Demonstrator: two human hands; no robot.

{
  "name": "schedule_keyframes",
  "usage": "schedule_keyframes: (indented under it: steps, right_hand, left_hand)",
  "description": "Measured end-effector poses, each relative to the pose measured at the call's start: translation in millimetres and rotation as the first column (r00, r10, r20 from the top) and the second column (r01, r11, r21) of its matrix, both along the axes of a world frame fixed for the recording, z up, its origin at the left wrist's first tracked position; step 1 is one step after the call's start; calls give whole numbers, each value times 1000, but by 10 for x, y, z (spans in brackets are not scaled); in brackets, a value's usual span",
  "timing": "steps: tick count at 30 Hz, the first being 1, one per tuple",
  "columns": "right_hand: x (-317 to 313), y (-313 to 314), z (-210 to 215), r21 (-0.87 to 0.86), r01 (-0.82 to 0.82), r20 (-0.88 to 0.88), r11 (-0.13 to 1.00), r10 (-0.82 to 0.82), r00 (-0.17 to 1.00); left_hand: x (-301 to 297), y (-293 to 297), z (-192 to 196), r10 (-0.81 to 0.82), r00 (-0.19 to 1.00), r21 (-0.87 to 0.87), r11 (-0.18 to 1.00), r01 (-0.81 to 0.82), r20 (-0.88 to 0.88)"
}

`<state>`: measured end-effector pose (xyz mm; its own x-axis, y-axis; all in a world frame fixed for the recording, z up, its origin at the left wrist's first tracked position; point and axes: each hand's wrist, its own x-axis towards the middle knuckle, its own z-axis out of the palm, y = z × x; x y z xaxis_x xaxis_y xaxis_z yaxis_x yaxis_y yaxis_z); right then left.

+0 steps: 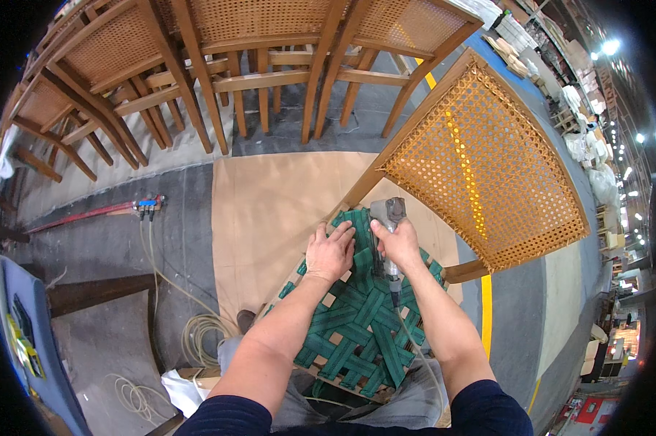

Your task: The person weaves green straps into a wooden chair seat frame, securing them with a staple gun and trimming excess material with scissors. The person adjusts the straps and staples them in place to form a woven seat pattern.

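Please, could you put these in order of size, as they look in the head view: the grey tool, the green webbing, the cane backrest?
1. Cane backrest
2. Green webbing, partly covered
3. Grey tool, clearly smallest

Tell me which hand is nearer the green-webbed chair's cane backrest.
Right. The right hand grips the grey tool close to the backrest; the left hand rests on the green webbing, farther left.

The webbing (353,334) lay beneath the left hand (330,254), the air tool (394,209) in the right hand (400,245) just beside it. Ahead and right of the right hand stood the backrest (488,167); well ahead of the left hand, chairs (259,25); behind and left of it, coiled hose (191,336).
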<state>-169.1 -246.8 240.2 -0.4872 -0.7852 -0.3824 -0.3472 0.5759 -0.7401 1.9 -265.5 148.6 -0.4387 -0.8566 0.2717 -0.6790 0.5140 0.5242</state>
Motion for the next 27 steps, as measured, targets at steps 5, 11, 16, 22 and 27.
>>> schedule_keyframes:
  steps: [5,11,16,22,27]
  right_hand:
    - [-37,-68,44,-26,-96,131,995,98,987]
    - [-69,-142,55,-19,-114,242,993,116,963]
    - [-195,93,76,-19,-115,276,993,116,954]
    - [-737,911,-58,125,11,585,992,-82,807]
    - [-930,1243,-258,308,96,482,947,-242,842]
  left_hand:
    - [2,-10,14,-5,1000,20,1000,5,-22]
    - [25,1,6,-7,999,15,1000,8,-50]
    - [20,-4,-40,24,997,54,998,-20,-74]
    - [6,-5,-63,29,996,-22,999,-31,-84]
    - [9,3,-69,29,992,-56,998,-36,-119]
